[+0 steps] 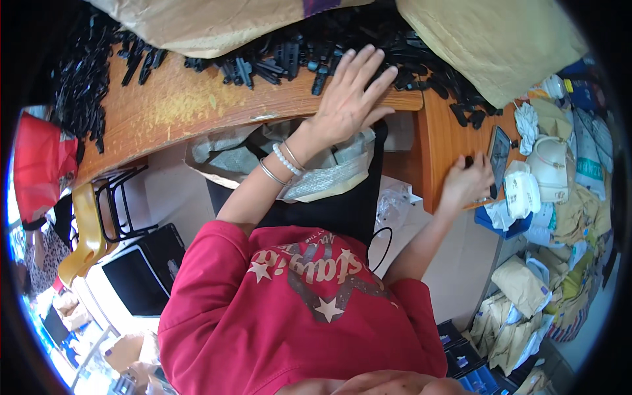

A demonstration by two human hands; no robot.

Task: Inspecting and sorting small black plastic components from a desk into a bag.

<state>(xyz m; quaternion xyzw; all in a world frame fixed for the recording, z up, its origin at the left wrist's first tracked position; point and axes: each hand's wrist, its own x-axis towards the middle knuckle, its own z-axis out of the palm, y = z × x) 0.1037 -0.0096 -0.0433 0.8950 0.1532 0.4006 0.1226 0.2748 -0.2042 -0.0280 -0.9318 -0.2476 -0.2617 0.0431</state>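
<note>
My left hand point(352, 99), with bracelets at its wrist, stretches out flat with fingers spread. Its fingertips reach the near edge of a heap of small black plastic clip-like pieces point(286, 59) on the wooden table point(178, 99). Nothing shows in its grip. Farther right, my right hand point(466, 183) rests low over the side table point(438, 151), fingers curled about a small black piece point(469, 162). Beside those fingers a phone-like dark device point(499, 151) leans. Below my left forearm, an open sack point(329, 187) with a silvery lining lies across my lap.
Large tan sacks point(487, 46) lie along the table's far side. A white handbag point(550, 164), a white box point(522, 194) and a blue bin point(503, 220) crowd the right. Paper parcels point(520, 286) pile up below them. At left are a red bag point(45, 168) and a yellow chair point(85, 230).
</note>
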